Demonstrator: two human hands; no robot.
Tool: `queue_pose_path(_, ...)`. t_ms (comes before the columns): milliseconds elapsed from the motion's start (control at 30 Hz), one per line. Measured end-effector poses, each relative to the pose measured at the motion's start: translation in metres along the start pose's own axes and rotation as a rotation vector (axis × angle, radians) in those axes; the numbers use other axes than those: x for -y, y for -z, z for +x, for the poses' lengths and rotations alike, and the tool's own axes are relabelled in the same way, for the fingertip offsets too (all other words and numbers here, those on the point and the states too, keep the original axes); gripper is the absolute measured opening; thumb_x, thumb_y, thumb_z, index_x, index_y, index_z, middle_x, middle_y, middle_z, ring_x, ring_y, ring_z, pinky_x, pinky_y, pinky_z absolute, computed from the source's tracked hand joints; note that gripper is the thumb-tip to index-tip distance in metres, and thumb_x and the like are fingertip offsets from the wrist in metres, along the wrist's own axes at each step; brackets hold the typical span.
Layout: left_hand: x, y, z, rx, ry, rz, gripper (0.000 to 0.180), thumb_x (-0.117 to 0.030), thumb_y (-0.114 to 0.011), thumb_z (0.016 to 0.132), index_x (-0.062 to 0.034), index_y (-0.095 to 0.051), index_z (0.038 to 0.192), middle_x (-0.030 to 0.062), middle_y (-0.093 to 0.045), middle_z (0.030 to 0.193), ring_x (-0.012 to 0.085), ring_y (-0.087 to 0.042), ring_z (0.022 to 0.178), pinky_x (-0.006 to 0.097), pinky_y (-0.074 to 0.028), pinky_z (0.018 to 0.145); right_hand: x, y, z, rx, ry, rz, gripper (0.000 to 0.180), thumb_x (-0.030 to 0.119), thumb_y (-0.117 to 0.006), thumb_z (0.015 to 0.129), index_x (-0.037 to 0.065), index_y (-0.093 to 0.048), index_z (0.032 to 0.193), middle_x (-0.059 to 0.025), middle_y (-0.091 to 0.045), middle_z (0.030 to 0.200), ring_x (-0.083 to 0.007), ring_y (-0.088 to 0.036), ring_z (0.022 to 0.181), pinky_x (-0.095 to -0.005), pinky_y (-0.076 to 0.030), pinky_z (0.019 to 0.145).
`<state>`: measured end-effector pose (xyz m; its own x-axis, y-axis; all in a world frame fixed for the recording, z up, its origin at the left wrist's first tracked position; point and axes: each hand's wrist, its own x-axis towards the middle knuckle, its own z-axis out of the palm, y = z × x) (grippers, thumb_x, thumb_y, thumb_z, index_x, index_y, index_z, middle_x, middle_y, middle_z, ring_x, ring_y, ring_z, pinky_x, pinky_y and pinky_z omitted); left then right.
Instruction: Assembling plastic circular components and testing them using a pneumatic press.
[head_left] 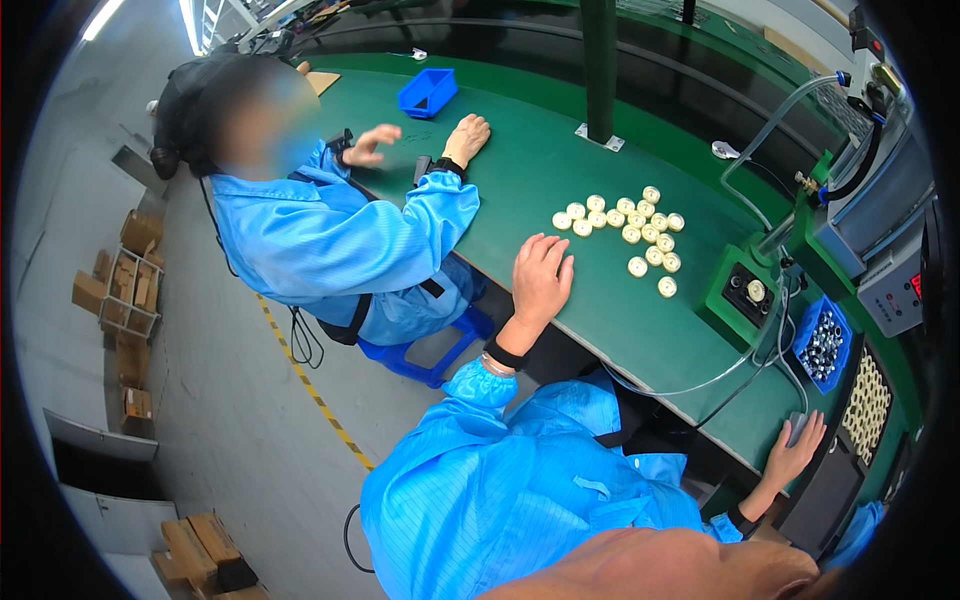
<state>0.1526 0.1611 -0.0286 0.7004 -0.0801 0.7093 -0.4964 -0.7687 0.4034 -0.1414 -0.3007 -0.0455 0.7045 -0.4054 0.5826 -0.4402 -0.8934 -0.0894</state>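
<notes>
My left hand (542, 278) rests at the front edge of the green workbench (640, 345), fingers stretched out and nothing in it. Just beyond its fingertips lie several round cream-coloured parts (631, 234) in a loose cluster. My right hand (793, 455) lies at the right end of the bench with its fingers extended. Beside its thumb sits a small grey box (797, 428) on a cable, seemingly touched but not gripped. Between my hands, farther back, stands a green press fixture (740, 300) with one round part (755, 290) in its black nest.
A blue bin (822, 345) of small metal parts and a black tray (866, 405) of cream pieces stand at the right, near a grey control box (895, 290). Cables cross the bench. At my left sits a co-worker (330, 235) in blue, near a blue bin (428, 92).
</notes>
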Motion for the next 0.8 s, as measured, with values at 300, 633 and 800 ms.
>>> queue_pose_path(300, -0.001, 0.000, 0.000, -0.004, 0.018, -0.009, 0.023, -0.009, -0.069, 0.077, -0.0026, -0.066, 0.100, 0.0127, -0.064, 0.103, 0.0347, -0.059, 0.102, 0.042, -0.049, 0.087, -0.004, -0.010, -0.002, -0.020, -0.097, -0.067, 0.048, 0.023, -0.060, 0.092, 0.005, -0.049, 0.135, -0.0165, -0.046, 0.142, -0.0408, -0.042, 0.130, -0.0468, -0.038, 0.105)
queue_pose_path(633, 0.001, -0.001, -0.001, 0.003, 0.028, -0.015, 0.022, -0.010, -0.069, 0.078, -0.0026, -0.067, 0.099, 0.0123, -0.065, 0.102, 0.0337, -0.060, 0.101, 0.042, -0.050, 0.086, -0.002, -0.007, -0.003, -0.035, -0.057, -0.086, 0.049, 0.024, -0.062, 0.091, 0.005, -0.050, 0.135, -0.0174, -0.047, 0.141, -0.0408, -0.043, 0.129, -0.0469, -0.038, 0.105)
queue_pose_path(800, 0.002, -0.002, -0.001, -0.002, 0.027, -0.018, 0.022, -0.010, -0.069, 0.078, -0.0029, -0.067, 0.099, 0.0122, -0.065, 0.101, 0.0332, -0.060, 0.101, 0.042, -0.050, 0.086, -0.003, -0.008, -0.004, -0.036, -0.063, -0.071, 0.049, 0.023, -0.062, 0.091, 0.005, -0.050, 0.135, -0.0172, -0.046, 0.141, -0.0406, -0.043, 0.129, -0.0468, -0.038, 0.105)
